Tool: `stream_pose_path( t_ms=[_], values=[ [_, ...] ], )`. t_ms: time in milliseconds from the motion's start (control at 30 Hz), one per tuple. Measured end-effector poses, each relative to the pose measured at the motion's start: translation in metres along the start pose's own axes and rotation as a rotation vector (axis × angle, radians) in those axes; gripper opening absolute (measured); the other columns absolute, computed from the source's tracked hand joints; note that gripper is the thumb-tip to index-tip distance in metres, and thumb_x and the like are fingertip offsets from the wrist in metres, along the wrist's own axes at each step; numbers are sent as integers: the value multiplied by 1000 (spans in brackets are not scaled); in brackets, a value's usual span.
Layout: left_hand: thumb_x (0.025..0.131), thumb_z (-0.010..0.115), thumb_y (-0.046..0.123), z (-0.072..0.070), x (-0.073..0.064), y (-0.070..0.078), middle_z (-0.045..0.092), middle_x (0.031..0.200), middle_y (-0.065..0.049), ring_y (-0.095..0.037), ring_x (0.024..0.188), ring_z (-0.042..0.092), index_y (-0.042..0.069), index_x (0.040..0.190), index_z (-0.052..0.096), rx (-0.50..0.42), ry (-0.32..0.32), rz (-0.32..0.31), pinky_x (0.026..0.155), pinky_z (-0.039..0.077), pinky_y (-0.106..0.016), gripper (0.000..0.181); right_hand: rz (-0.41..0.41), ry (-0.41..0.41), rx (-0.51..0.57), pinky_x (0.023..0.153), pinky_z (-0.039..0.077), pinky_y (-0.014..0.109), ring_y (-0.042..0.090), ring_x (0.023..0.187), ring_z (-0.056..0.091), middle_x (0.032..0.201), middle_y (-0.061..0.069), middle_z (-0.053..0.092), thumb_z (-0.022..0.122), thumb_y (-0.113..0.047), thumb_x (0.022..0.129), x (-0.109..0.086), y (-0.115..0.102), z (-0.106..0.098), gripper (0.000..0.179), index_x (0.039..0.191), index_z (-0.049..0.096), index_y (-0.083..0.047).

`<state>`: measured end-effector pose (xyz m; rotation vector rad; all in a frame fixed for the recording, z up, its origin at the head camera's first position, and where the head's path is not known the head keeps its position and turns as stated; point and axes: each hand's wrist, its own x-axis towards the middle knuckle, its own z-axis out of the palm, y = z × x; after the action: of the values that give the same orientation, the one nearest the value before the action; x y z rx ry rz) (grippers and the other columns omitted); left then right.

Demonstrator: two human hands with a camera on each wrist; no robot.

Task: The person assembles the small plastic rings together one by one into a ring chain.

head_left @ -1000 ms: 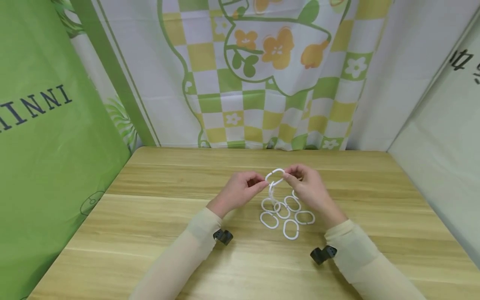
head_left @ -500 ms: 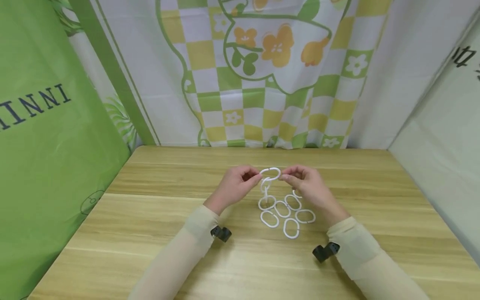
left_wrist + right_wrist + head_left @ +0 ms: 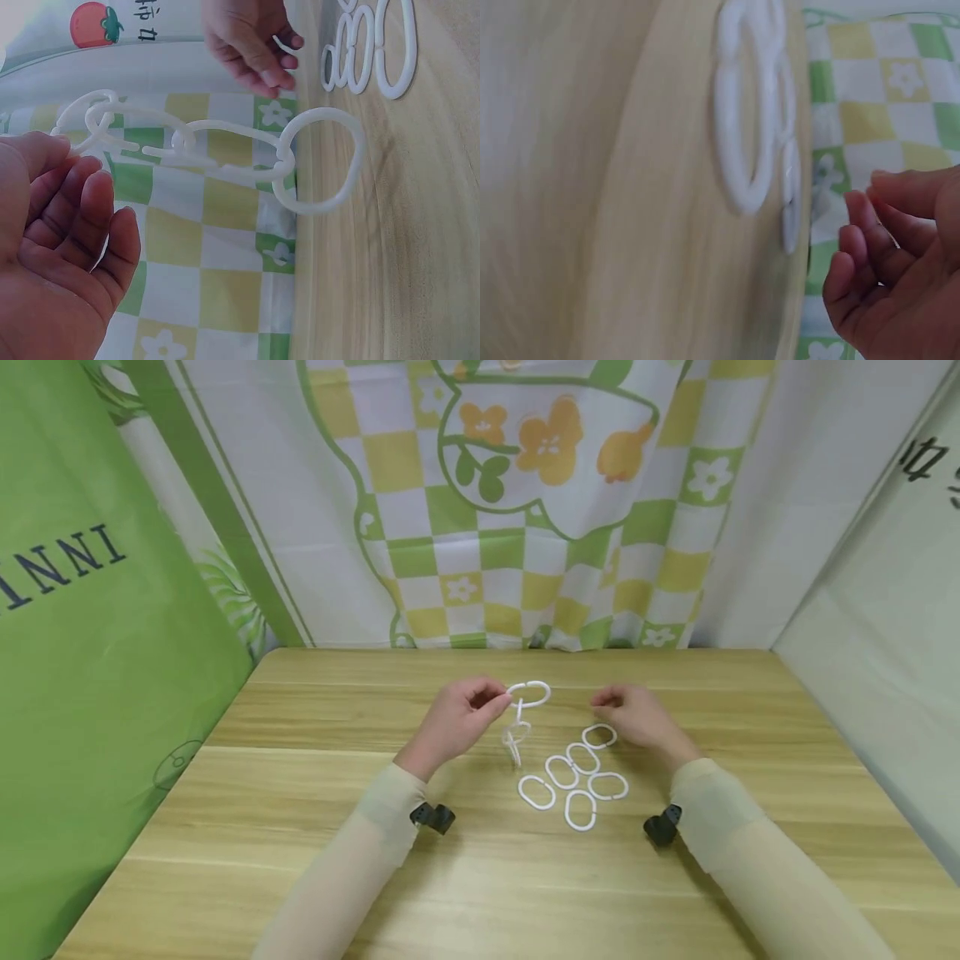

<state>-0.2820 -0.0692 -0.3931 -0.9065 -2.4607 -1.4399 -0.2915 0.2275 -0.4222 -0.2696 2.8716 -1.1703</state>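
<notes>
My left hand (image 3: 453,718) pinches the end link of a short chain of white oval plastic links (image 3: 529,694) between thumb and fingers. The other linked rings (image 3: 232,150) dangle from it, and each shows a small split in its loop where it can be seen. My right hand (image 3: 637,718) holds nothing; its fingers are loosely bent in the right wrist view, above the table. Nearest to it lies a loose white link (image 3: 600,737).
Several more loose white links (image 3: 581,811) lie close together on the wooden table (image 3: 480,893), between the forearms. A checkered curtain (image 3: 495,552) hangs behind the table's far edge, with a green cloth (image 3: 112,693) at the left.
The right hand has let go of the held link and moved right. The left hand has moved slightly left and up, carrying the chain away from the loose links.
</notes>
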Motion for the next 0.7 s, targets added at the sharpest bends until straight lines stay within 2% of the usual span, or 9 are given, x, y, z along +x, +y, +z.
stream_pose_path(
  t_ms=[167, 300, 500, 700],
  values=[
    [97, 64, 20, -2, 0, 1, 67, 82, 2, -11, 72, 59, 10, 95, 72, -10, 10, 20, 65, 50, -29, 13, -41, -75, -104, 75, 45, 36, 24, 87, 58, 93, 10, 65, 64, -12, 91, 6, 10, -1, 21, 107, 67, 2],
    [97, 64, 20, -1, 0, 2, 67, 82, 0, -12, 71, 58, 9, 95, 71, -22, -2, 33, 63, 49, -28, 13, -70, -135, -107, 75, 47, 35, 21, 84, 59, 90, 7, 66, 67, -9, 88, 7, 11, 1, 20, 106, 68, 0],
    [97, 65, 18, 1, 1, 2, 65, 79, 2, -11, 69, 56, 8, 94, 71, -9, -11, 53, 61, 48, -27, 12, -157, -251, -166, 79, 49, 39, 18, 83, 60, 90, 2, 67, 71, -10, 86, 5, -2, 9, 16, 100, 70, -4],
    [96, 66, 17, 2, 0, 2, 64, 79, 3, -10, 68, 56, 8, 94, 71, 1, -21, 65, 60, 49, -26, 11, -197, -293, -252, 77, 48, 39, 16, 79, 58, 84, -2, 65, 73, -10, 85, 2, -11, 17, 9, 93, 70, -8]
  ],
)
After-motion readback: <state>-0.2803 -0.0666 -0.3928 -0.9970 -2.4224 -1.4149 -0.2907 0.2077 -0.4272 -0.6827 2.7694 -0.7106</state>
